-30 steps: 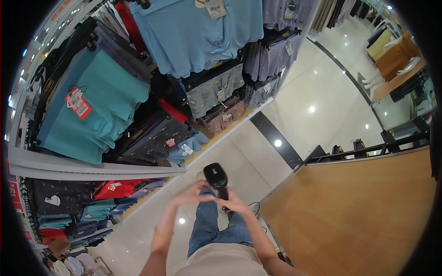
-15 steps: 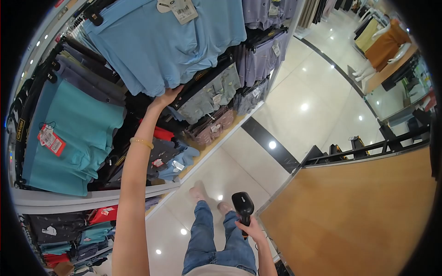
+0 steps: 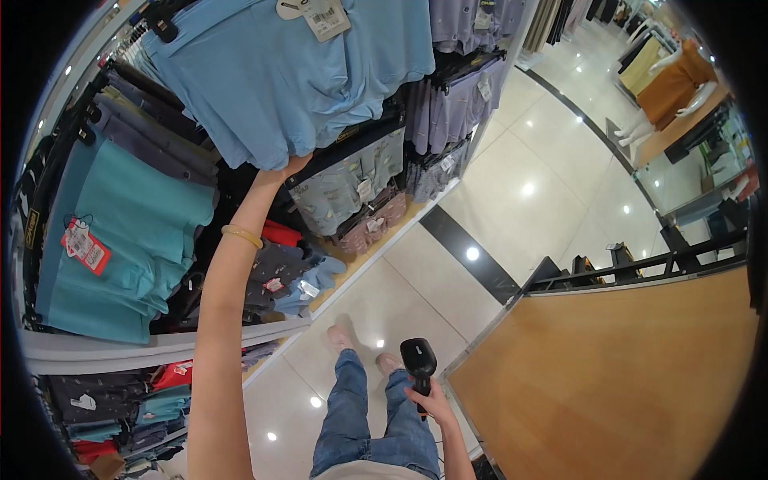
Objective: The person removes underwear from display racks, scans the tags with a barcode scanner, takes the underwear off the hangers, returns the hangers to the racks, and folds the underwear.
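1. The left hand (image 3: 286,169) is at the lower hem of the light blue shorts (image 3: 288,84), touching the cloth from below; its fingers are partly hidden by the hem, so I cannot tell whether they are apart or pinched together.
2. The right hand (image 3: 434,402) has its fingers clamped around the handle of a black scanner (image 3: 418,360), which is held over the floor (image 3: 528,152), well apart from the shorts, its broad head beyond the fingers.
3. The light blue shorts hang near the top edge of the rack (image 3: 112,352), smooth at the waist and gathered in soft folds toward the hem. A pale paper tag (image 3: 328,21) with a barcode hangs on their front, and a black hanger clip (image 3: 162,26) grips their upper left corner.
4. Teal shorts (image 3: 132,232) with a red tag (image 3: 88,252) hang to their left, purple shorts (image 3: 444,112) to their right, and grey patterned shorts (image 3: 352,186) below.
5. The rack's lower edge runs slantwise along the floor. Between that edge and the wooden panel (image 3: 608,352) lies a strip of pale tiles, where the person's legs (image 3: 344,416) stand.
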A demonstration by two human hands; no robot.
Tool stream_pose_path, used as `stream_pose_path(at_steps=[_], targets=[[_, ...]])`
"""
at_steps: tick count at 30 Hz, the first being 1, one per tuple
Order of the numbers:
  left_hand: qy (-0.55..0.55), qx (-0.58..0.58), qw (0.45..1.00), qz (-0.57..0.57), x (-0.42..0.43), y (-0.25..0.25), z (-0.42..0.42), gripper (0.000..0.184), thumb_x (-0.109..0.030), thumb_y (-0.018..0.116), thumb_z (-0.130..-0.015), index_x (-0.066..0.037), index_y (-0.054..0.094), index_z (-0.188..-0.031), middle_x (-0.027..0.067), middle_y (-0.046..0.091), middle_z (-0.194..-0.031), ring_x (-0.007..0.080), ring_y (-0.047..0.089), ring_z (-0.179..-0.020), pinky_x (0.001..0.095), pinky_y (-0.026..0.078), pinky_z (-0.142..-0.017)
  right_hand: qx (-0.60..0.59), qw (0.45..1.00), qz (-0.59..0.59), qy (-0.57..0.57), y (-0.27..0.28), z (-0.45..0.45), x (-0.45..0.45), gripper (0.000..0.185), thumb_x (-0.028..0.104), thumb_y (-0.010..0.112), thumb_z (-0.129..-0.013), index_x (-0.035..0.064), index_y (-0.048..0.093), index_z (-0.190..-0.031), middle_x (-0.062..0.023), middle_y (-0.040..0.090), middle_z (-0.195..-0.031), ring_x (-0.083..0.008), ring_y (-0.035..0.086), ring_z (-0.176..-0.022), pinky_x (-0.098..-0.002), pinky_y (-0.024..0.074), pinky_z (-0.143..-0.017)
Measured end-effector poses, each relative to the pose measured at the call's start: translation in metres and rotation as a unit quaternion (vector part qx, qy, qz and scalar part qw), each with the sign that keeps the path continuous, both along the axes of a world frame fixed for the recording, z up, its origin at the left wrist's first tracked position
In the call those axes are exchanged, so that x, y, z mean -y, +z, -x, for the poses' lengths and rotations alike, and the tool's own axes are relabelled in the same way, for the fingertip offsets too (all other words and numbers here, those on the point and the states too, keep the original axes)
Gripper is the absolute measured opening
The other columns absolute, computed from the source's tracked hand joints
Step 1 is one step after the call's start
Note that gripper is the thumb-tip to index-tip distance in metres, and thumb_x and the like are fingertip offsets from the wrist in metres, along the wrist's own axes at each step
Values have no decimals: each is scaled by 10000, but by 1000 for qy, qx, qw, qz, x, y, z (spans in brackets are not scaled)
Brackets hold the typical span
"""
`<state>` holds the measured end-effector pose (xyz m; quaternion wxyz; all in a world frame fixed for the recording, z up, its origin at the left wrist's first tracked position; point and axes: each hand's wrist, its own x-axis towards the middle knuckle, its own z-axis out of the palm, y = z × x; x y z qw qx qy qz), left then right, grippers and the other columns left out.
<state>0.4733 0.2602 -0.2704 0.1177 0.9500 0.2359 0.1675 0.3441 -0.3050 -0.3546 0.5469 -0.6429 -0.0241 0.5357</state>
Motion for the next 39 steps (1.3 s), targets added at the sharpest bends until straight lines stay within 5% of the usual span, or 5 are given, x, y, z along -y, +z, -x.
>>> stream_pose_path(at_steps=[12, 22, 29, 35, 39], targets=[[132, -253, 923, 259, -7, 21, 12, 221, -208, 511, -811, -26, 581, -916, 79, 570, -817, 200, 556, -735, 329, 442, -633, 20, 999, 22, -21, -4, -3, 8, 354, 118, 686, -738, 31, 525, -1042, -7, 542, -748, -87, 506, -648, -233, 416, -601], [132, 120, 688, 704, 167, 59, 185, 251, -218, 523, -877, 11, 576, -963, -35, 484, -692, 65, 469, -532, 189, 360, -492, 52, 998, 29, 22, 5, -16, 10, 334, 115, 665, -749, 50, 509, -1038, -3, 533, -687, -80, 495, -590, -228, 405, -557], [214, 193, 744, 603, 285, 102, 328, 263, -218, 471, -909, 5, 591, -982, -78, 367, -627, 9, 291, -511, 168, 214, -465, -108, 942, -107, 300, 115, -31, -23, 434, 224, 626, -809, 23, 453, -1152, 26, 458, -631, -56, 454, -535, -211, 372, -478], [200, 221, 838, 457, 315, 139, 368, 246, -207, 454, -904, -12, 604, -900, -67, 393, -616, 32, 358, -605, 189, 284, -568, -36, 630, -379, 677, 209, 57, -76, 501, 226, 605, -809, -56, 430, -1184, -177, 579, -1002, -187, 555, -883, -303, 419, -776], [198, 274, 836, 432, 331, 177, 389, 243, -223, 431, -917, -38, 574, -850, -60, 436, -668, 26, 380, -638, 175, 296, -588, -55, 668, -468, 575, 233, 87, -65, 558, 236, 657, -750, -19, 427, -1189, -155, 586, -917, -194, 564, -799, -314, 427, -726]])
